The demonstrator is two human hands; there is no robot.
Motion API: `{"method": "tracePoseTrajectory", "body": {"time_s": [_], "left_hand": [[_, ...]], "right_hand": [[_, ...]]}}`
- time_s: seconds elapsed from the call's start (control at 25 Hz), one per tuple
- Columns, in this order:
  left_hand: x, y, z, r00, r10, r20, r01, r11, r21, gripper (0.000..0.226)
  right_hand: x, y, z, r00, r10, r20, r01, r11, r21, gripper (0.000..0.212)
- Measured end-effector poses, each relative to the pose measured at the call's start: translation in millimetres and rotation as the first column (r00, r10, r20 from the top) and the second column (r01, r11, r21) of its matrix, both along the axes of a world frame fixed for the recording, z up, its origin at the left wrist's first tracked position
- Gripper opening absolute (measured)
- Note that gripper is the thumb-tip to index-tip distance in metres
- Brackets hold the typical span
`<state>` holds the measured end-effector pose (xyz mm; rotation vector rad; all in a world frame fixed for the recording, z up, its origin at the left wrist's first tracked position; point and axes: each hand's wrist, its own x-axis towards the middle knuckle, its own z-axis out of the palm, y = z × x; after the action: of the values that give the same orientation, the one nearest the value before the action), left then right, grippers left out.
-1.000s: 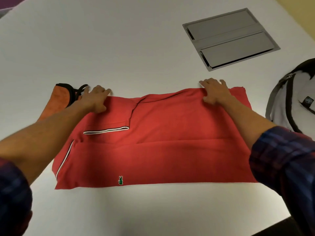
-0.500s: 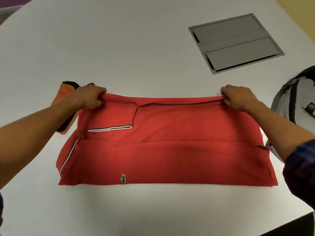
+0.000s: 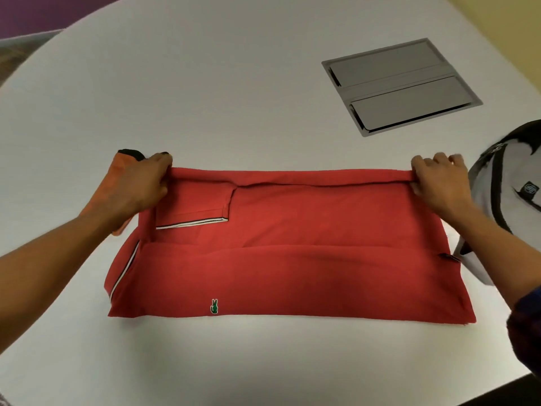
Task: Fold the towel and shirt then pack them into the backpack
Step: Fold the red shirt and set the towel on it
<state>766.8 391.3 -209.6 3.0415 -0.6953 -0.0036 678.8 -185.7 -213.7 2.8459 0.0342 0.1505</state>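
A red polo shirt (image 3: 292, 230) lies flat on the white table (image 3: 205, 98), partly folded, with a small green logo near its front edge. My left hand (image 3: 137, 186) pinches the shirt's far left corner. My right hand (image 3: 439, 183) pinches its far right corner, and the far edge between them is lifted and rolled slightly. An orange folded towel (image 3: 120, 167) with a black edge lies under my left hand, mostly hidden. The grey and black backpack (image 3: 515, 183) lies at the right edge, just beyond my right hand.
A grey metal cable hatch (image 3: 401, 86) is set flush into the table at the back right. The table's near edge runs close below the shirt at the lower right. Bare white table surface stretches behind the shirt.
Both hands went from pressing flat on the shirt's far edge to gripping its far corners. The far edge has been raised and drawn taut between them.
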Motion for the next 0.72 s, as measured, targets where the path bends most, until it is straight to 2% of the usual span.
{"method": "tracePoseTrajectory", "body": {"time_s": [0.04, 0.12, 0.24, 0.32, 0.36, 0.48, 0.56, 0.64, 0.72], "left_hand": [[-16, 6, -2, 0.997, -0.036, 0.072, 0.035, 0.999, 0.006, 0.019], [-53, 14, -14, 0.997, -0.047, 0.065, 0.047, 0.999, 0.001, 0.029], [-95, 27, -47, 0.993, -0.107, -0.048, 0.112, 0.985, 0.128, 0.051], [-106, 32, -58, 0.979, -0.127, -0.159, 0.161, 0.961, 0.224, 0.058], [-107, 34, -60, 0.973, -0.118, -0.197, 0.167, 0.954, 0.251, 0.057], [-110, 28, -56, 0.976, -0.072, -0.204, 0.125, 0.958, 0.259, 0.058], [-108, 28, -60, 0.977, 0.011, -0.213, 0.036, 0.975, 0.218, 0.068], [-104, 33, -65, 0.954, 0.105, -0.281, -0.048, 0.978, 0.203, 0.081], [-101, 38, -68, 0.937, 0.139, -0.32, -0.068, 0.972, 0.224, 0.09]], "right_hand": [[-18, -4, -3, 1.0, 0.006, -0.011, -0.006, 1.0, -0.014, 0.025], [-56, -7, -17, 0.995, 0.007, -0.104, -0.012, 0.999, -0.045, 0.033], [-90, -11, -39, 0.931, 0.045, -0.362, -0.047, 0.999, 0.003, 0.041], [-94, -11, -39, 0.864, -0.002, -0.504, 0.045, 0.996, 0.073, 0.041], [-94, -11, -38, 0.841, -0.036, -0.54, 0.102, 0.991, 0.092, 0.048], [-94, -9, -36, 0.865, -0.074, -0.496, 0.182, 0.968, 0.173, 0.078], [-98, -7, -43, 0.857, -0.127, -0.499, 0.29, 0.92, 0.264, 0.079], [-107, -8, -52, 0.78, -0.214, -0.588, 0.414, 0.881, 0.229, 0.082], [-112, -6, -58, 0.738, -0.305, -0.602, 0.489, 0.857, 0.164, 0.089]]}}
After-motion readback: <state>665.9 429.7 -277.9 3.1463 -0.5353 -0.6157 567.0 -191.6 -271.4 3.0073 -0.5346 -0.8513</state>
